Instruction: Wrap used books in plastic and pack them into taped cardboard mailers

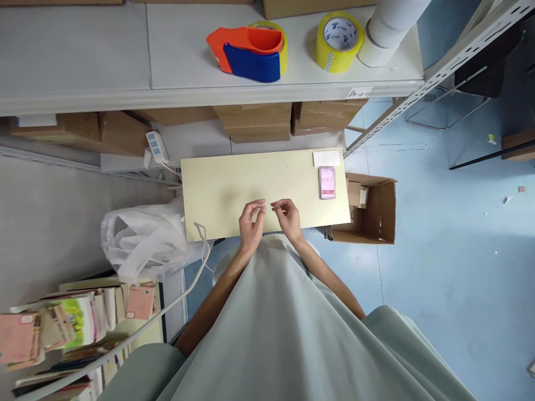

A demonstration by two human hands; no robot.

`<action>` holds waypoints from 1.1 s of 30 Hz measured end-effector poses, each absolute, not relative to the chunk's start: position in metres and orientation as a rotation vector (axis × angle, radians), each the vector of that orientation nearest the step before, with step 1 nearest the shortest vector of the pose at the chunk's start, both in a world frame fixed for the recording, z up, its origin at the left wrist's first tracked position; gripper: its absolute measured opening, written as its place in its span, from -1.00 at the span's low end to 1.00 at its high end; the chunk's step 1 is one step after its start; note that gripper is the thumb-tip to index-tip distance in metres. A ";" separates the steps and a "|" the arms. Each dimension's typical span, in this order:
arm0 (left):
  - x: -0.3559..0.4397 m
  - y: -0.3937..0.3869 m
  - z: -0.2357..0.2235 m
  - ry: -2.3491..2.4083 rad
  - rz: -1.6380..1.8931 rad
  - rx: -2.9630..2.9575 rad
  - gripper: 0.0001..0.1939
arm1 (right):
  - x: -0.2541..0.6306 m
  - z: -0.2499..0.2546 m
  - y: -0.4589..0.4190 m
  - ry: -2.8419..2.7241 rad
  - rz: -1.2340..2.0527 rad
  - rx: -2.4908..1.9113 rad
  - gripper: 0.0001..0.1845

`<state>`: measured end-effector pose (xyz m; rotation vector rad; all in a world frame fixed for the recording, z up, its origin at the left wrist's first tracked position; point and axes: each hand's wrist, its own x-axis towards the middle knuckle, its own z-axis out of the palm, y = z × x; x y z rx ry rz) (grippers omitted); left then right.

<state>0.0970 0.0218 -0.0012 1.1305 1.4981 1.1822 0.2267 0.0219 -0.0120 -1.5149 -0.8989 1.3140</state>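
Observation:
Both my hands hover over the near edge of a small pale yellow table (pixel 221 189). My left hand (pixel 251 221) has its fingers curled with thumb and forefinger pinched together. My right hand (pixel 286 216) is curled the same way, its fingertips pointing toward the left hand. The two pinches sit a few centimetres apart; whatever is between them is too small to see. A phone (pixel 327 182) with a pink screen lies at the table's far right, beside a white slip of paper (pixel 326 158).
A white shelf (pixel 83 55) above carries an orange-and-blue tape dispenser (pixel 248 53), a yellow tape roll (pixel 338 42) and a white roll (pixel 390 28). An open cardboard box (pixel 376 209) stands right of the table. A plastic bag (pixel 142 239) and stacked books (pixel 67 323) lie left.

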 end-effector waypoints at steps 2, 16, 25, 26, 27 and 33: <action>0.093 0.022 0.001 1.497 1.188 1.132 -0.81 | 0.223 -0.009 0.022 -0.902 1.314 -1.518 -0.66; 0.089 -0.028 0.005 1.708 1.242 1.140 -0.72 | 0.239 -0.012 0.007 -0.999 1.463 -1.542 -0.67; 0.074 -0.066 0.014 1.947 1.362 0.957 -0.67 | 0.232 -0.014 0.000 -1.176 1.615 -1.466 -0.71; 0.069 -0.070 0.020 1.979 1.378 0.961 -0.66 | 0.227 -0.010 0.000 -1.198 1.633 -1.448 -0.71; 0.064 -0.075 0.026 2.010 1.391 0.957 -0.66 | 0.222 -0.006 0.000 -1.229 1.655 -1.426 -0.71; 0.026 -0.117 0.052 2.097 1.401 0.915 -0.74 | 0.175 0.015 0.017 -1.630 1.656 -1.215 -0.72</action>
